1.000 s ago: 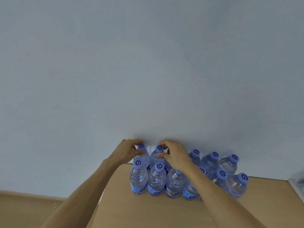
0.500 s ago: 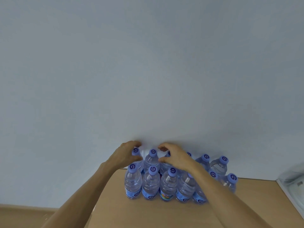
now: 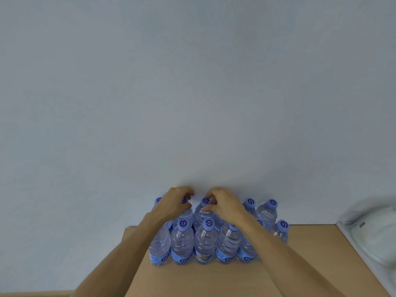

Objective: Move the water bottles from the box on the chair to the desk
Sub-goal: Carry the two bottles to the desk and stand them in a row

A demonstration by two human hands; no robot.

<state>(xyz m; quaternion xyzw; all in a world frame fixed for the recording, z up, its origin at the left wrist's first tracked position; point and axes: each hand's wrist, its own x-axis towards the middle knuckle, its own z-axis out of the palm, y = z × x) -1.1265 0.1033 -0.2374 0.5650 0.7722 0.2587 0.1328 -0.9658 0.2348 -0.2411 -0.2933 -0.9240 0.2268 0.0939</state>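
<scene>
Your left hand (image 3: pixel 173 203) curls its fingers over the purple cap of a back-row water bottle (image 3: pixel 186 211), and your right hand (image 3: pixel 224 203) pinches the neck of the bottle beside it (image 3: pixel 202 212). Both stand upright in a tight cluster of clear, ribbed plastic bottles (image 3: pixel 204 243) on the smooth tan wooden desk (image 3: pixel 214 279), against a plain pale wall (image 3: pixel 192 93). A translucent rounded plastic object (image 3: pixel 372 232) lies at the desk's right edge.

two hands (image 3: pixel 174 205) – some dozen bottles (image 3: pixel 205 243)
</scene>
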